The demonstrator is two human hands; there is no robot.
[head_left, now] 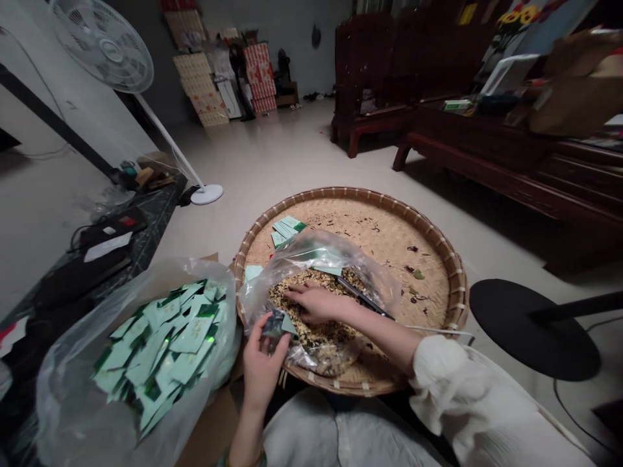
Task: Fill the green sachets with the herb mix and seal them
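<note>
My left hand (261, 353) pinches a small green packet (280, 322) beside the near left edge of a clear plastic bag (335, 243). The bag lies open on a round woven bamboo tray (423, 259). Inside it is a loose dried mix (316, 337) of pale and dark bits. Over this mix rests my right hand (318, 303), its fingers stretched out to the left and touching the bits; its fingertips are partly hidden. A dark, thin-handled tool (365, 298) lies across the bag next to my right wrist. Flat green packets (287, 228) sit at the tray's far left.
Left of the tray stands a large clear bag (63, 383) full of green packets (168, 340). A white standing fan (207, 193) is beyond it. A round black base (530, 327) is at the right, and a dark wooden table (487, 162) behind.
</note>
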